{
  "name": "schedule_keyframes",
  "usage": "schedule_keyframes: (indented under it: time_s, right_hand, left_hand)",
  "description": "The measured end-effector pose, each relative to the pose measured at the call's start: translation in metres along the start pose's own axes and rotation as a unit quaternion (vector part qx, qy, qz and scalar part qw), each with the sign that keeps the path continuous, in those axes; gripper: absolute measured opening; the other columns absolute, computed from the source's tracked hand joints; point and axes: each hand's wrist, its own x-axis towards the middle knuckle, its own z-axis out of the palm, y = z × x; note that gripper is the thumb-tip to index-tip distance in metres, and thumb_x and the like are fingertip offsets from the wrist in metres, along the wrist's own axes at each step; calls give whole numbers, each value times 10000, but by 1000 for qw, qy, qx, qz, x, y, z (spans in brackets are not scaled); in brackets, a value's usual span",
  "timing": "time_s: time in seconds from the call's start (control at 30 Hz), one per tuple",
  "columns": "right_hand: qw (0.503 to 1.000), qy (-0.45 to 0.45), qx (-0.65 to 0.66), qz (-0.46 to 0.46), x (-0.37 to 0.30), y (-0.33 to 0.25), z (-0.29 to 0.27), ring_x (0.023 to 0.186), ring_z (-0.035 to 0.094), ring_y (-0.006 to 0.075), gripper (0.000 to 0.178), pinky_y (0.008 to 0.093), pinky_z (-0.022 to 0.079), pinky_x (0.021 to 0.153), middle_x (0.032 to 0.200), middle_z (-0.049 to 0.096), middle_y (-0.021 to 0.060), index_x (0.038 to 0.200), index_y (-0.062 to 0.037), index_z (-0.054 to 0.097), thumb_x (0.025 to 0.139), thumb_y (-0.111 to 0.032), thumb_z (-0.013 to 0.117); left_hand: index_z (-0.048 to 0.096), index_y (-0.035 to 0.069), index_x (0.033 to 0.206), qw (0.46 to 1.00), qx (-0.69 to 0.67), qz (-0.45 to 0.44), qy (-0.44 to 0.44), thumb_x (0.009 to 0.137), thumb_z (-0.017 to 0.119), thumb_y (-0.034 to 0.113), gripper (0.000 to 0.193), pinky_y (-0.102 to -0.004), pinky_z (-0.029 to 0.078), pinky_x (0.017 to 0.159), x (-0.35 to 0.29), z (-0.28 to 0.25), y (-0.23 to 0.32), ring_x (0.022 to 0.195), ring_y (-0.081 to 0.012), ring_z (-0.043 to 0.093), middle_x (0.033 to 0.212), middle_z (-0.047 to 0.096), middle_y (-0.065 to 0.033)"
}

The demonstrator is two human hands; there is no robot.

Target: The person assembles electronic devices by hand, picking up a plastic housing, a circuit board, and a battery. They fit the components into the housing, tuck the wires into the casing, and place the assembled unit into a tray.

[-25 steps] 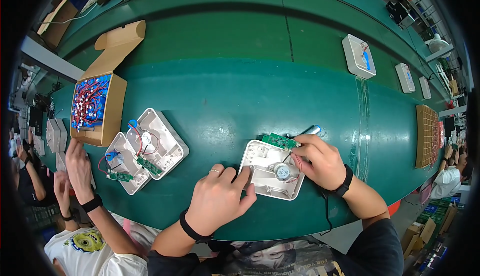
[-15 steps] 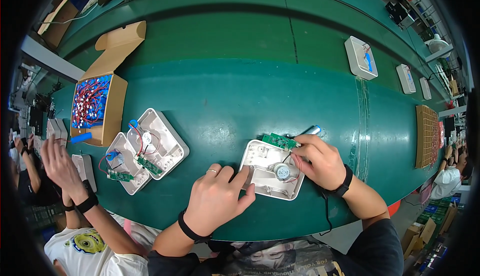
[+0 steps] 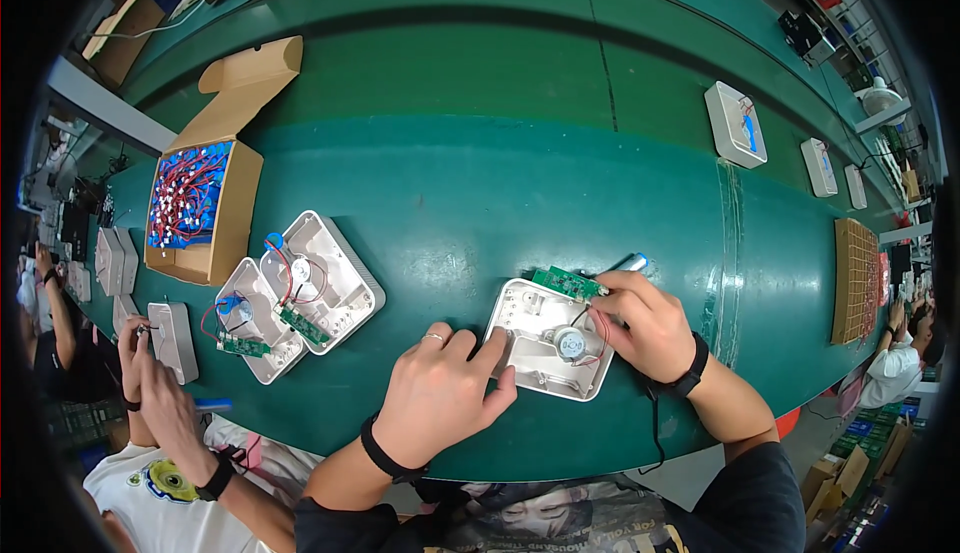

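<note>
A white plastic housing [image 3: 522, 357] lies open side up before me, with a round silver motor-like part [image 3: 570, 344] and thin wires inside. My left hand [image 3: 440, 383] grips its left wall, index finger over the rim and thumb by the near corner. At the far edge of the housing, a green circuit board [image 3: 567, 283] is tilted across the rim. My right hand [image 3: 645, 328] pinches the right end of this board, where red wires run down; the fingertips partly hide the spot. Beyond that hand lies a blue and silver rod-shaped thing [image 3: 632, 263], partly covered.
Two more housings [image 3: 345, 288] with boards and wires lie left. Behind them stands an open cardboard box [image 3: 235, 218] of blue batteries with red leads. At far left, a co-worker's hands [image 3: 165, 393] are near a white housing [image 3: 174, 343]. More housings [image 3: 735, 125] sit far right.
The co-worker's raised hand has come down from beside the box toward their body, with a blue battery now near it. The view has shifted slightly; my hands keep nearly the same hold.
</note>
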Motion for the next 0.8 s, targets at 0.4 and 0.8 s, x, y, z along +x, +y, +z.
schedule_keyframes:
  time_s: [0.4,0.8]
  right_hand:
    - [999,39,-17,-28,5,-2,-2,798,738,252,227,346,623,690,1162,689,140,961,-23,686,801,8,845]
    - [996,69,-58,-15,-3,-12,3,809,744,236,236,342,625,666,1183,694,128,937,-30,672,781,27,839]
  left_hand:
    - [750,80,1051,1000,-23,11,-8,801,795,205,283,-381,559,625,-1,4,-4,778,-274,650,830,626,-73]
    - [639,-38,1316,993,-86,-71,36,829,761,262,585,-467,597,812,10,23,-5,932,-363,683,1032,674,-165]
